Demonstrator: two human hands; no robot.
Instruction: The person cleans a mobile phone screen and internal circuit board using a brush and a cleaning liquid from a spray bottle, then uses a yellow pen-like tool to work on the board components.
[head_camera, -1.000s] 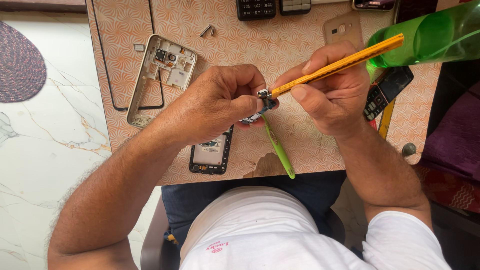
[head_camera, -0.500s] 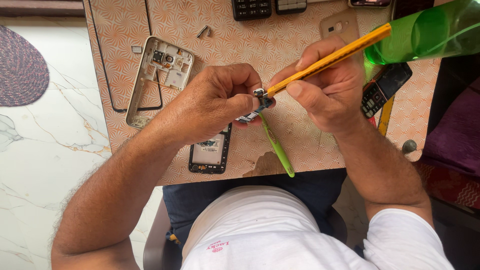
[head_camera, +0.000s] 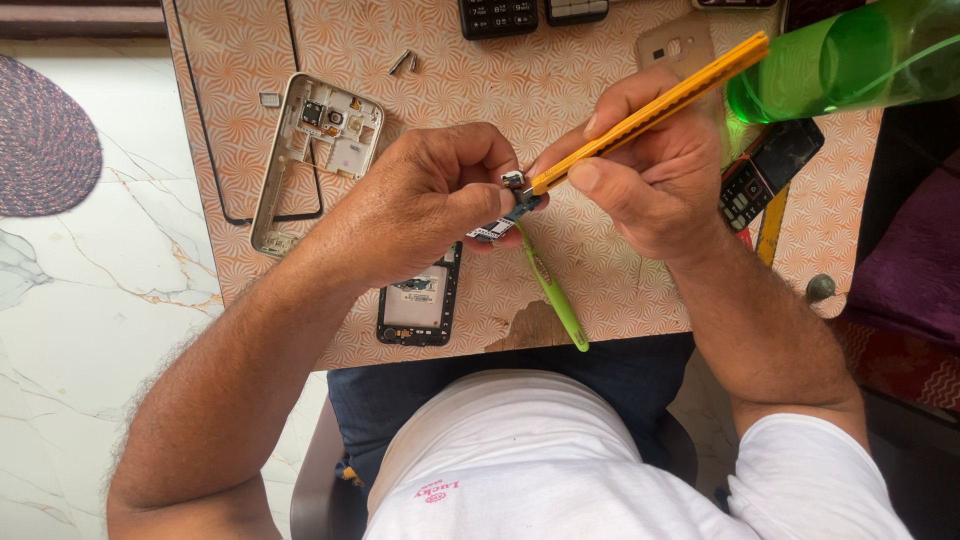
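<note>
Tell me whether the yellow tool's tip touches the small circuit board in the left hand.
Touching. In the head view, the yellow tool tip meets the small circuit board pinched in the left hand.

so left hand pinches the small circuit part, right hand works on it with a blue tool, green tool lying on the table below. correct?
Not quite: the tool in the right hand is yellow-orange, not blue, as the head view shows. The rest holds: the left hand pinches the small circuit part, and the green tool lies on the table below.

Orange swirl-patterned table (head_camera: 600, 90), yellow tool (head_camera: 660, 105), green bottle (head_camera: 850, 60), white marble floor (head_camera: 80, 300)
</note>
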